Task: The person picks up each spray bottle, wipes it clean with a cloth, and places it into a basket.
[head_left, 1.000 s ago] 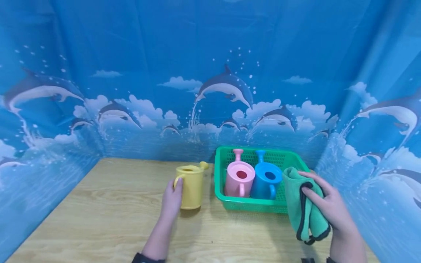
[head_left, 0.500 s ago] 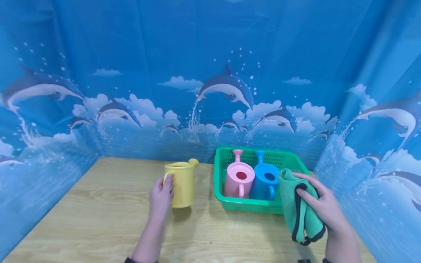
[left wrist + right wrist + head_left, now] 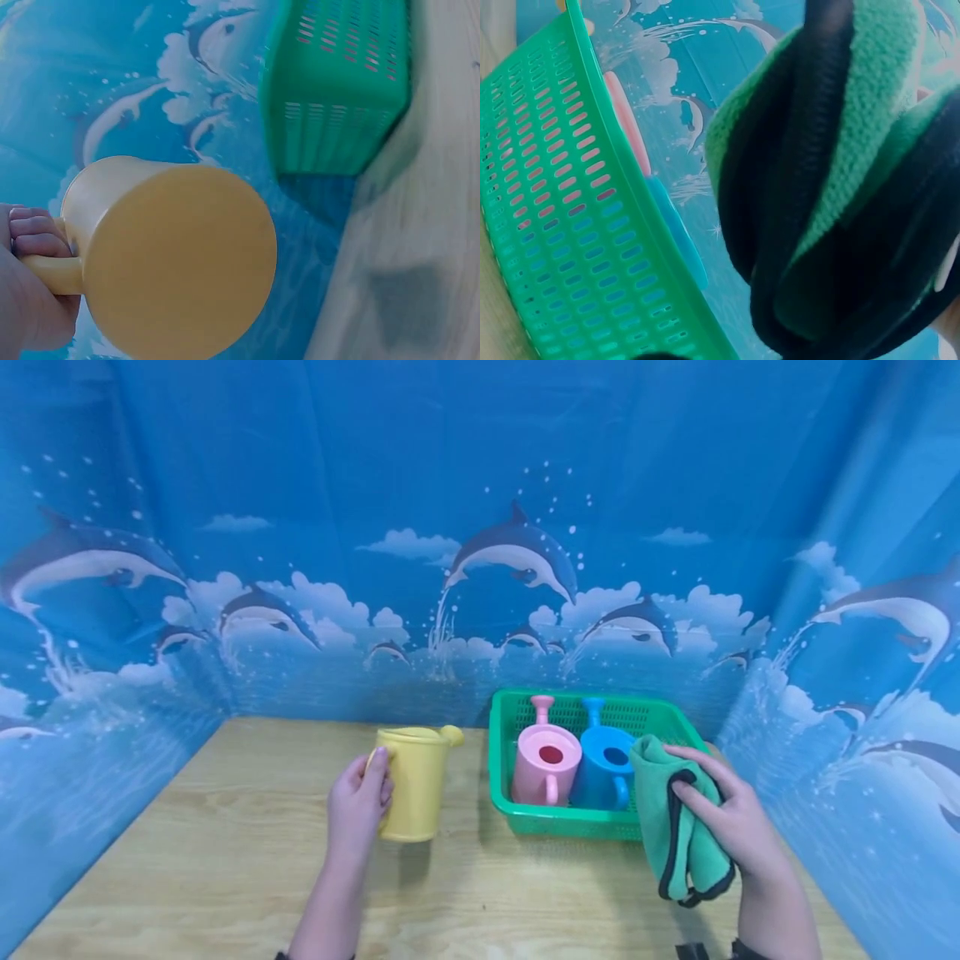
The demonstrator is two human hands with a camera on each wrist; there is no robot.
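Observation:
My left hand [image 3: 358, 806] grips the handle of a yellow watering can [image 3: 414, 787], its fingers curled round the handle. The can is raised above the table, and its round base [image 3: 184, 266] faces the left wrist camera. In my right hand [image 3: 738, 818] is a folded green cloth [image 3: 671, 814] with black edging, pinched between thumb and fingers in front of the right side of a green basket [image 3: 577, 820]. Inside the basket a pink watering can [image 3: 534, 781] and a blue watering can [image 3: 596, 785] stand side by side, spouts towards the back.
The pale wooden table [image 3: 225, 843] stretches out under both arms. A blue curtain [image 3: 375, 460] printed with dolphins hangs behind it and along both sides. The basket's slotted wall [image 3: 562, 165] is close to the cloth in the right wrist view.
The yellow watering can moved left, away from the basket, and rose off the table with my left hand. My right hand shifted slightly left with the cloth.

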